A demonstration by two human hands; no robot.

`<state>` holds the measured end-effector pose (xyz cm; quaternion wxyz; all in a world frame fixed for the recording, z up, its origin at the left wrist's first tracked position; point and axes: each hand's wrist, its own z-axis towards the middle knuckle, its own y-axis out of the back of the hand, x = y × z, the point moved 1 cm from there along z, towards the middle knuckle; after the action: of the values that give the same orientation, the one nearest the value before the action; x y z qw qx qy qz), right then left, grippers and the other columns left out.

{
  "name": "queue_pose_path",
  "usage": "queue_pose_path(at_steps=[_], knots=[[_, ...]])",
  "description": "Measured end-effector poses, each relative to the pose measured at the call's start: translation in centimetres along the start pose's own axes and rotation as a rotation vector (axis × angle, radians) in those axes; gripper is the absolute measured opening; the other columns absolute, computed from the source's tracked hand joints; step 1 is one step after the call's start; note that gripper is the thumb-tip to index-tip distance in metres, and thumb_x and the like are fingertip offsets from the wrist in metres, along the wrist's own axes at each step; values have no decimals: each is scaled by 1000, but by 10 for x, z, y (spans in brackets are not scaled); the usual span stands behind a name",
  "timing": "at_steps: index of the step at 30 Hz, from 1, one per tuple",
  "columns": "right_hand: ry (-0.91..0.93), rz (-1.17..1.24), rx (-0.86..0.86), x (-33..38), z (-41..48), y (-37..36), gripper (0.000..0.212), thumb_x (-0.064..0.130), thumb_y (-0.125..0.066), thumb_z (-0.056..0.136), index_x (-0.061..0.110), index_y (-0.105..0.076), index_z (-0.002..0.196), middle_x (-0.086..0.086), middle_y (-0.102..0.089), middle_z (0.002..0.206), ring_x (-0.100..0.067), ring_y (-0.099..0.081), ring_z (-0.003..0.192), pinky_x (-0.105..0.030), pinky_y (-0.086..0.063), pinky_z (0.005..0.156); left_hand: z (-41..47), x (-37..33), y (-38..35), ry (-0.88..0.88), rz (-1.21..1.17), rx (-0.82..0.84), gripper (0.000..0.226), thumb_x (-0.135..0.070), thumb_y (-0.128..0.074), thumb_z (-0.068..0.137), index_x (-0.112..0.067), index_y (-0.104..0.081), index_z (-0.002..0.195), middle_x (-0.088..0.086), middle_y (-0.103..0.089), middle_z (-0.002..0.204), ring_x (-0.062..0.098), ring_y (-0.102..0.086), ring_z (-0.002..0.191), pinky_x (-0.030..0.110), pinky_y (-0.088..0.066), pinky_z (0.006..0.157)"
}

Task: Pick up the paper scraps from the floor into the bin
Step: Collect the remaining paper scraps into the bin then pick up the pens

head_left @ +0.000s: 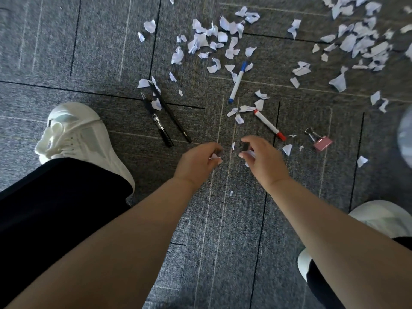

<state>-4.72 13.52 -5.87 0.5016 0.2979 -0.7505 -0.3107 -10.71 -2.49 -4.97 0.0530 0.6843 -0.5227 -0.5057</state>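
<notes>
- At the left edge a white shoe (75,134) stands on the grey carpet floor (66,52), toe toward the upper left, its heel covered by a black trouser leg (55,197).
- Two black pens (165,117) lie left of centre, close together, their long axes running from upper left to lower right; scraps lie over their upper ends.
- The left hand (198,162) hangs low at centre, its fingers curled nearly closed around a small white scrap (214,156).
- The paper scraps (200,39) lie scattered across the upper centre and upper right, pointing every way, some cut off by the top edge.
- A blue-capped marker (237,82) slants from upper right to lower left.
- The right hand (262,158) pinches white paper at its fingertips; a dark bit beside the thumb is too blurred to name.
- A red-capped marker (269,125) points to the lower right.
- A pink binder clip (321,141) lies to the right of that marker.
- At the right edge a pale blurred object (405,139) is cut off; whether it is the bin I cannot tell.
- A second white shoe (383,221) sits lower right, partly hidden by the right arm.
</notes>
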Motion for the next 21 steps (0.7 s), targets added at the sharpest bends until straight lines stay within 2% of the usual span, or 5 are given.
queue_pose_path(at_steps=[3,6,12,18,21], knots=[[20,18,68,9,9,-2,36,18,-57,89,10,-51,124,-9,-58,118,-23,-59,99,-23,-38,81,2,2,-4,32,11,-6,33,-19,-64,85,-17,-58,118,3,-65,109,13,-57,87,26,-47,81],[-20,4,99,13,17,-7,25,18,-57,90,10,-55,113,-8,-57,112,-24,-57,96,-26,-36,75,2,4,-9,30,42,-29,28,-19,-68,82,-13,-60,109,2,-63,102,11,-53,81,23,-43,75],[-42,-40,80,15,20,-12,15,19,-55,92,7,-59,99,-8,-56,98,-24,-56,84,-31,-40,69,3,6,-16,31,86,-109,15,-19,-66,83,-8,-63,93,6,-58,95,23,-59,83,36,-50,77],[-92,84,-3,7,4,-10,13,15,-54,92,5,-61,91,-9,-57,97,-24,-57,81,-31,-44,69,0,5,-17,34,113,-117,9,-16,-64,84,-8,-63,87,3,-54,93,22,-58,83,35,-49,79],[-178,170,-71,-1,-12,-3,12,15,-55,91,5,-61,89,-7,-56,94,-16,-50,74,-21,-37,65,-2,1,-13,39,77,-107,8,-15,-64,84,-7,-63,84,2,-54,89,22,-57,83,37,-49,79]])
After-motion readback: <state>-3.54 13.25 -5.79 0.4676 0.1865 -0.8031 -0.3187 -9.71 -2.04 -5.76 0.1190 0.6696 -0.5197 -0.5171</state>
